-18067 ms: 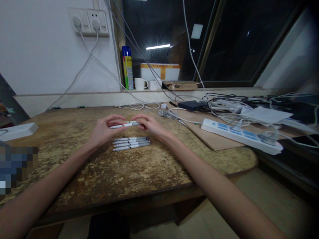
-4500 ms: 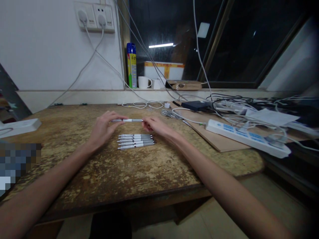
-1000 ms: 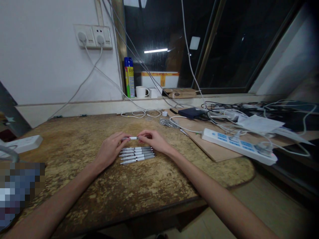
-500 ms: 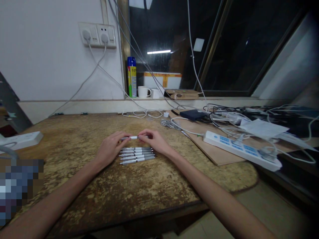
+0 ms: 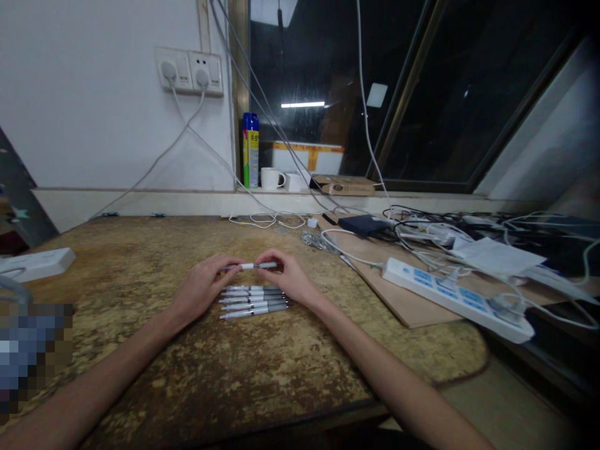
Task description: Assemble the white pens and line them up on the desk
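Note:
Between my two hands a white and grey pen [image 5: 247, 267] lies level, just beyond a row of similar pens. My left hand [image 5: 202, 282] pinches its left end between thumb and fingers. At the other end, my right hand [image 5: 287, 275] has its thumb and fingertips closed around the grey part. Several white and grey pens [image 5: 253, 306] lie side by side on the worn wooden table [image 5: 225, 369], nearer to me than the held pen. Their right ends are partly covered by my right hand.
A white power strip [image 5: 454, 297] rests on a brown board [image 5: 394, 294] at the right, among tangled cables [image 5: 422, 231]. Another power strip [image 5: 37, 264] is at the left. A spray can [image 5: 250, 150] and a white mug [image 5: 270, 179] stand on the sill.
The view has shifted slightly. My right fingers have opened up a little around the pen, so more of its grey right end shows. Both hands still hold it.

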Motion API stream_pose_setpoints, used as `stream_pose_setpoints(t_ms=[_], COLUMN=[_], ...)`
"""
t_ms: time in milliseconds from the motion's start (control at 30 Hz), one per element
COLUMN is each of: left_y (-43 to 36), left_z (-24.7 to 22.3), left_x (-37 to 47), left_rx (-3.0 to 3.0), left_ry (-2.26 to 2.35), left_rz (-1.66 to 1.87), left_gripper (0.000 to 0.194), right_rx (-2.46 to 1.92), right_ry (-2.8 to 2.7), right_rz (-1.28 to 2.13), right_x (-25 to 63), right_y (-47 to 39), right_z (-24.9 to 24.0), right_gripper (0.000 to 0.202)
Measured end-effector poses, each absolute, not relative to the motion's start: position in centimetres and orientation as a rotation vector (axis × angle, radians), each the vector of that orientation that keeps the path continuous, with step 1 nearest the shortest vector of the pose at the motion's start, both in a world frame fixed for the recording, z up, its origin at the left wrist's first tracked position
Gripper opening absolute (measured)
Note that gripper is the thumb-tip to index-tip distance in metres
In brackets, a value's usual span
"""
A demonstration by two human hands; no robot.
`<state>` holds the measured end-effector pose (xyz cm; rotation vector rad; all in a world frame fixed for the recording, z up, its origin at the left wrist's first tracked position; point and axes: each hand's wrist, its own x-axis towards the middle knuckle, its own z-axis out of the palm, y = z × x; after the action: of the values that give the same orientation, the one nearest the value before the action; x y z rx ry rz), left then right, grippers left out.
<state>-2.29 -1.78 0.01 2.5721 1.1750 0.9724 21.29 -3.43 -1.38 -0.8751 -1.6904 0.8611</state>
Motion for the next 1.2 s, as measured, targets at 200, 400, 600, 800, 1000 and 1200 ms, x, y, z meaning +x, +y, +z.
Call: stream_pose_setpoints(t_ms=[200,400,600,800,1000,1200], left_y=[-1.9,-2.2,-2.3,-2.0,-1.1,-0.4], left_z=[-0.1,0.0,0.3,0.6,1.6,1.2], left_x=[-2.1,-1.8,-1.6,-1.5,-0.5,-1.4], left_rx=[2.557,2.518,2.514,2.68,2.722,2.683], left_ry=[1.149,1.095,1.02,0.87,0.947,1.017], left_rz=[0.947,0.948,0.926,0.838,0.836,0.892], left_gripper=[0.036,0.032,0.028,0.041,0.042,0.039], right_rx=[-0.911,-0.886,-0.913,-0.906,-0.98,-1.0], right_ry=[-1.659,-1.624,-1.595,-1.536,-1.464,-1.429], right_rz=[0.918,0.871,0.859,0.811,0.85,0.814], right_x=[21.5,21.4,21.4,21.9,22.4,23.0], right_y=[-2.8,-2.9,-3.2,-2.7,-2.2,-2.1], right_z=[-2.0,-2.0,-1.6,-1.7,-1.9,-1.5], right_gripper=[0.02,0.02,0.014,0.022,0.027,0.023])
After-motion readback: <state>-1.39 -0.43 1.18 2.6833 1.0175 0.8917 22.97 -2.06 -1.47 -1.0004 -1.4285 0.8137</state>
